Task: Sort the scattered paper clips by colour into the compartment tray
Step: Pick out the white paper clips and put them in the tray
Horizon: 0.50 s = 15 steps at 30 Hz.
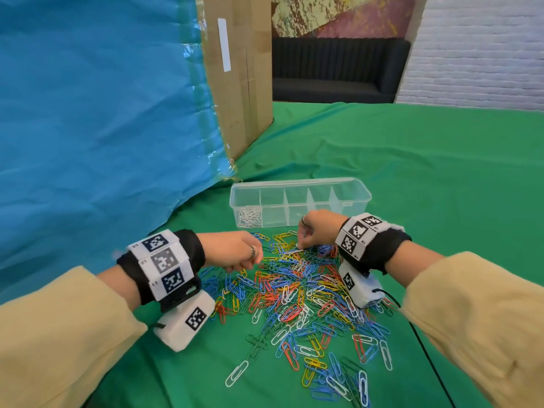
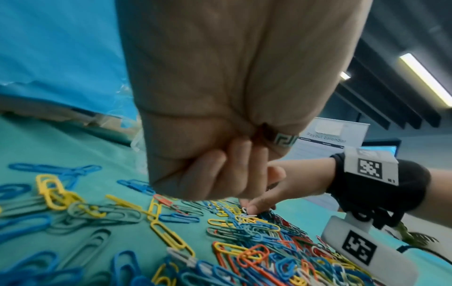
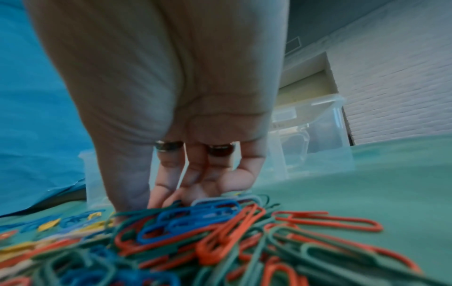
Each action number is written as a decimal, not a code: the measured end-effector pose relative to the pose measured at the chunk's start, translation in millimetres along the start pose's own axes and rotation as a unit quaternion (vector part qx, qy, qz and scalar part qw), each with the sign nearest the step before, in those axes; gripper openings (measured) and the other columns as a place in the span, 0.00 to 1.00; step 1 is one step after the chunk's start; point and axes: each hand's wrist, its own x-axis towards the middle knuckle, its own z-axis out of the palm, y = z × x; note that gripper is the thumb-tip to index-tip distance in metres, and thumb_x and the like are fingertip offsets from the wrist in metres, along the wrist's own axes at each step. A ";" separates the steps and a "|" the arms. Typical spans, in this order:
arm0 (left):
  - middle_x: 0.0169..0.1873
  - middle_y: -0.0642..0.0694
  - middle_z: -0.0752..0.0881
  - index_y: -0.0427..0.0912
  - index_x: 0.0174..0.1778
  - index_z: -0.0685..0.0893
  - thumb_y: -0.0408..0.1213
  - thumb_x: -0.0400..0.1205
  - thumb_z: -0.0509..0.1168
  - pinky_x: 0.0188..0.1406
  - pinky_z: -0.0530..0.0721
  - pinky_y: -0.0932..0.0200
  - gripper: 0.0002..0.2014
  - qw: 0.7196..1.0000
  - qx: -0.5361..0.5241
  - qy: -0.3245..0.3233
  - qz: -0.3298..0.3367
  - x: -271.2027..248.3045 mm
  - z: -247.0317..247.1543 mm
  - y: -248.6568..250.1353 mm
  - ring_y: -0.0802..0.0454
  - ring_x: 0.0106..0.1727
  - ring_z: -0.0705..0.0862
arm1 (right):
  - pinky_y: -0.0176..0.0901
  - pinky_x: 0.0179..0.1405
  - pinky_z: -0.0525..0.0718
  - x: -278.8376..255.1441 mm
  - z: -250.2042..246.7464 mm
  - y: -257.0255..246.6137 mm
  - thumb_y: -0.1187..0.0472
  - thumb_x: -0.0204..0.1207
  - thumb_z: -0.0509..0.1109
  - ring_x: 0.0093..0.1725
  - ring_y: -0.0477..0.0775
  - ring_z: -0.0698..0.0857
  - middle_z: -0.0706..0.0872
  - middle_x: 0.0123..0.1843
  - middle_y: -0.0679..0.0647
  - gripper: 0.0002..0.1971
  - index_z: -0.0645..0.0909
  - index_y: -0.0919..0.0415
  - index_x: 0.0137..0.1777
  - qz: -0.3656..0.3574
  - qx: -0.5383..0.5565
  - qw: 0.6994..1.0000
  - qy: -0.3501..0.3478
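The clips [image 1: 297, 293] lie heaped on the green cloth [image 1: 412, 178] at the middle of the head view. The tray [image 1: 297, 198] sits at 12 o'clock of the heap, with white clips [image 1: 250, 216] in its leftmost compartment. The right hand [image 1: 316, 229], at the heap's 12 o'clock edge, pinches a white clip [image 1: 300, 245] with its fingertips. The left hand [image 1: 235, 250], at 10 o'clock, is curled above the clips; whether it holds any, I cannot tell.
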 end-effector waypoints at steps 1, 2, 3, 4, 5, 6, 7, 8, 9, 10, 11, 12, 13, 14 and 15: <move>0.26 0.52 0.72 0.45 0.34 0.73 0.24 0.81 0.47 0.25 0.67 0.65 0.16 0.998 0.065 0.014 0.008 -1.2 0.2 0.9 0.58 0.25 0.68 | 0.38 0.45 0.76 -1.8 0.8 -0.7 0.59 0.75 0.72 0.44 0.49 0.79 0.88 0.50 0.57 0.11 0.85 0.65 0.53 0.000 -0.005 1.000 0.005; 0.29 0.52 0.73 0.45 0.36 0.74 0.24 0.81 0.47 0.28 0.68 0.65 0.16 0.991 0.133 0.030 0.013 -2.8 0.5 1.3 0.57 0.29 0.70 | 0.39 0.46 0.76 -4.1 1.3 -1.4 0.61 0.76 0.71 0.44 0.49 0.79 0.88 0.52 0.58 0.10 0.84 0.66 0.53 -0.003 -0.010 1.000 0.013; 0.31 0.51 0.74 0.44 0.39 0.76 0.24 0.81 0.48 0.30 0.68 0.66 0.15 0.981 0.187 0.045 0.014 -4.8 1.5 2.3 0.56 0.31 0.71 | 0.39 0.46 0.77 -6.2 1.4 -2.2 0.63 0.76 0.69 0.44 0.49 0.79 0.88 0.52 0.59 0.09 0.84 0.66 0.53 -0.003 -0.014 1.000 0.023; 0.33 0.50 0.75 0.42 0.44 0.77 0.24 0.81 0.48 0.30 0.68 0.67 0.14 0.974 0.220 0.052 0.011 -7.2 3.5 2.7 0.55 0.33 0.71 | 0.39 0.46 0.78 -8.5 1.2 -2.6 0.65 0.76 0.67 0.43 0.50 0.79 0.88 0.52 0.60 0.09 0.83 0.67 0.53 -0.004 -0.016 0.999 0.037; 0.34 0.48 0.75 0.41 0.48 0.79 0.24 0.81 0.47 0.30 0.68 0.66 0.15 0.971 0.235 0.051 0.010 -9.6 5.8 2.5 0.53 0.34 0.72 | 0.39 0.45 0.79 -10.5 0.7 -2.7 0.66 0.76 0.65 0.44 0.52 0.80 0.88 0.52 0.60 0.09 0.83 0.66 0.53 -0.003 -0.015 0.998 0.053; 0.36 0.47 0.76 0.39 0.51 0.80 0.24 0.81 0.47 0.32 0.69 0.64 0.16 0.969 0.244 0.044 0.012 -12.0 7.4 2.2 0.51 0.36 0.73 | 0.39 0.46 0.79 -12.2 0.2 -2.2 0.66 0.77 0.64 0.45 0.53 0.81 0.88 0.51 0.60 0.09 0.82 0.66 0.53 -0.006 -0.011 0.997 0.071; 0.39 0.47 0.77 0.39 0.53 0.80 0.26 0.82 0.48 0.34 0.70 0.63 0.15 0.968 0.246 0.036 0.019 -14.9 8.9 2.1 0.51 0.39 0.74 | 0.38 0.47 0.80 -14.0 0.1 -1.0 0.66 0.77 0.64 0.46 0.54 0.83 0.87 0.51 0.59 0.08 0.82 0.66 0.52 -0.008 -0.002 0.996 0.089; 0.40 0.49 0.78 0.39 0.52 0.82 0.30 0.84 0.51 0.38 0.71 0.62 0.13 0.969 0.242 0.028 0.028 -18.0 10.1 1.6 0.52 0.41 0.75 | 0.35 0.45 0.80 -15.9 -0.2 0.4 0.65 0.76 0.65 0.47 0.53 0.83 0.87 0.50 0.57 0.07 0.82 0.65 0.51 -0.012 0.012 0.994 0.105; 0.38 0.53 0.79 0.42 0.49 0.83 0.37 0.85 0.56 0.40 0.72 0.63 0.10 0.970 0.239 0.018 0.036 -21.7 11.2 0.7 0.56 0.40 0.77 | 0.29 0.41 0.78 -17.9 -0.5 1.9 0.65 0.76 0.66 0.44 0.50 0.83 0.87 0.49 0.55 0.06 0.82 0.65 0.50 -0.014 0.033 0.992 0.117; 0.32 0.58 0.79 0.45 0.45 0.84 0.47 0.82 0.62 0.38 0.72 0.64 0.10 0.969 0.242 0.003 0.042 -26.2 12.9 0.0 0.61 0.35 0.76 | 0.24 0.36 0.75 -20.4 -0.8 3.0 0.64 0.76 0.68 0.40 0.46 0.81 0.86 0.46 0.53 0.05 0.82 0.65 0.49 -0.014 0.060 0.990 0.125; 0.24 0.60 0.77 0.48 0.41 0.84 0.55 0.77 0.67 0.31 0.71 0.67 0.13 0.967 0.250 -0.018 0.045 -30.4 15.7 -0.4 0.65 0.28 0.74 | 0.22 0.34 0.74 -22.8 -0.6 4.2 0.64 0.76 0.69 0.37 0.43 0.79 0.84 0.43 0.51 0.04 0.81 0.64 0.48 -0.010 0.092 0.987 0.128; 0.18 0.59 0.75 0.49 0.39 0.85 0.58 0.71 0.72 0.25 0.68 0.69 0.15 0.962 0.264 -0.044 0.046 -34.4 19.8 -0.8 0.65 0.22 0.72 | 0.24 0.35 0.74 -25.3 -0.3 5.1 0.63 0.76 0.70 0.35 0.42 0.78 0.82 0.41 0.49 0.03 0.80 0.62 0.46 -0.006 0.125 0.984 0.128; 0.14 0.59 0.73 0.48 0.38 0.87 0.58 0.67 0.76 0.21 0.66 0.71 0.17 0.957 0.279 -0.071 0.046 -37.5 24.7 -1.3 0.63 0.19 0.70 | 0.29 0.38 0.76 -27.2 0.1 6.0 0.62 0.76 0.70 0.35 0.43 0.77 0.81 0.38 0.47 0.03 0.79 0.60 0.44 -0.001 0.152 0.980 0.128; 0.12 0.59 0.73 0.47 0.39 0.88 0.56 0.64 0.78 0.19 0.65 0.71 0.18 0.949 0.296 -0.094 0.049 -39.3 29.3 -2.2 0.62 0.18 0.69 | 0.32 0.39 0.77 -29.2 0.5 6.6 0.61 0.76 0.70 0.35 0.44 0.78 0.80 0.36 0.47 0.04 0.78 0.58 0.42 0.002 0.171 0.977 0.127; 0.11 0.59 0.72 0.46 0.41 0.88 0.54 0.63 0.79 0.19 0.65 0.70 0.18 0.942 0.312 -0.108 0.052 -40.3 33.1 -2.7 0.62 0.17 0.69 | 0.34 0.40 0.78 -30.7 1.4 6.9 0.61 0.76 0.70 0.34 0.45 0.78 0.80 0.35 0.47 0.05 0.77 0.57 0.41 0.004 0.184 0.975 0.123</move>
